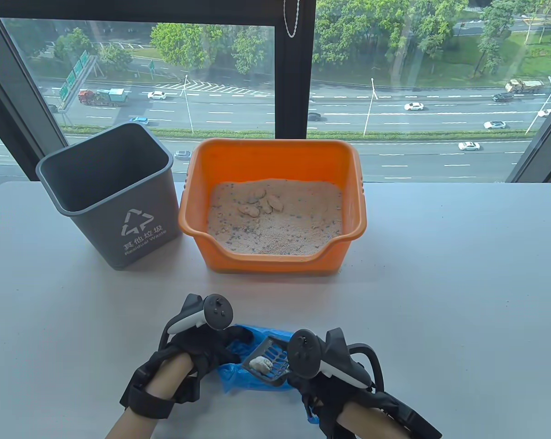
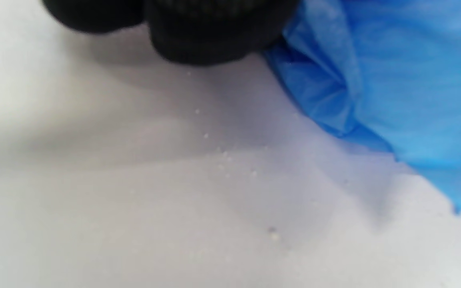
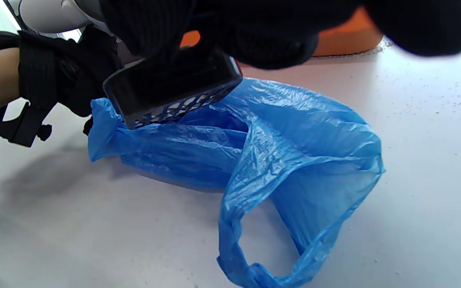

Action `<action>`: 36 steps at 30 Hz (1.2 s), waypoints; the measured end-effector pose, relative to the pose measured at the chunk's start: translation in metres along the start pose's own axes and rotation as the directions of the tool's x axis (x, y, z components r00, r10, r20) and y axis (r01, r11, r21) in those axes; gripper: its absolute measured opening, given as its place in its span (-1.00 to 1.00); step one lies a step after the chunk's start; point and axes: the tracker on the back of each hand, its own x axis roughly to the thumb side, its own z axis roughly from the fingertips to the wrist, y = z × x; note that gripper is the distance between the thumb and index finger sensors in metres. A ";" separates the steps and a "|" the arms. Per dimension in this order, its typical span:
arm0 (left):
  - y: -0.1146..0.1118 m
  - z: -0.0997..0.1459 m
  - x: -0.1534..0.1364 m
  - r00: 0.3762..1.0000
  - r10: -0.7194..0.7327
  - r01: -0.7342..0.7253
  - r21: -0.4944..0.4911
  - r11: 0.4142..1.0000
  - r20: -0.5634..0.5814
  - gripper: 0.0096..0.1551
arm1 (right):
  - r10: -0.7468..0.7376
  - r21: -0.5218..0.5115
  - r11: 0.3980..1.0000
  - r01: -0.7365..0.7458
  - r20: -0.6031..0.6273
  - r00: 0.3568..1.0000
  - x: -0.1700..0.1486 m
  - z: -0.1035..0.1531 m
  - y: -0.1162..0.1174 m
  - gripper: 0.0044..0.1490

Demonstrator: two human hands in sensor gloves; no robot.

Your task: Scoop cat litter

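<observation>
**Clump on the scoop, held over the blue bag at the near edge of the bench**

The right hand (image 1: 330, 366) grips a dark slotted plastic litter scoop (image 1: 267, 363), its handle hidden under the gloved fingers, so the hold is seen only from the scoop's position against the hand. In the table view a pale, lumpy clump of litter (image 1: 261, 364) lies in the scoop's bowl. The scoop sits directly over a crumpled thin blue plastic bag (image 3: 294, 152) that lies on the white bench (image 1: 440, 274); in the right wrist view the scoop's slotted underside (image 3: 174, 108) is just above, perhaps touching, the bag's gathered left end, and one looped handle of the bag trails toward the camera.

The left hand (image 1: 202, 347) is at the bag's left edge, fingers curled against the plastic. The left wrist view shows dark fingertips (image 2: 214, 36) right at the blue film, but it is blurred, and whether they pinch the bag or only press on it cannot be told. A few pale grains (image 2: 224, 156) are scattered on the bench below them.

Farther back, an orange plastic litter tray (image 1: 275, 155) holds sandy beige litter (image 1: 280, 228) with several clumps near its rear. Just left of the tray stands a grey plastic waste bin (image 1: 138, 228) with a white recycling mark. Both stand well apart from the hands.
</observation>
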 end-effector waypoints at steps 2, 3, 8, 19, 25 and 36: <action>0.000 0.000 0.000 1.000 -0.003 0.003 -0.006 1.000 0.001 -0.20 | 0.025 0.019 1.000 -0.025 -0.007 1.000 0.005 -0.009 0.001 -0.26; 0.000 0.000 0.000 1.000 -0.003 0.003 -0.007 1.000 0.002 -0.20 | 0.032 0.018 0.999 -0.031 -0.012 0.999 0.007 -0.013 -0.001 -0.26; -0.001 0.000 0.001 1.000 -0.009 0.009 -0.023 1.000 0.010 -0.15 | 0.085 0.004 0.996 -0.086 -0.092 0.992 0.012 -0.030 -0.017 -0.27; -0.004 0.000 0.004 0.999 -0.032 0.032 -0.033 0.999 0.014 -0.09 | 0.200 -0.001 0.979 -0.203 -0.163 0.966 0.005 -0.034 -0.055 -0.31; -0.004 0.000 0.005 0.999 -0.036 0.037 -0.030 0.999 0.013 -0.09 | 0.133 0.005 0.991 -0.134 -0.139 0.981 -0.007 -0.019 -0.069 -0.30; -0.005 0.000 0.006 0.999 -0.040 0.040 -0.026 0.999 0.008 -0.09 | -0.231 -0.255 0.950 0.183 -0.176 0.957 -0.028 -0.047 -0.127 -0.24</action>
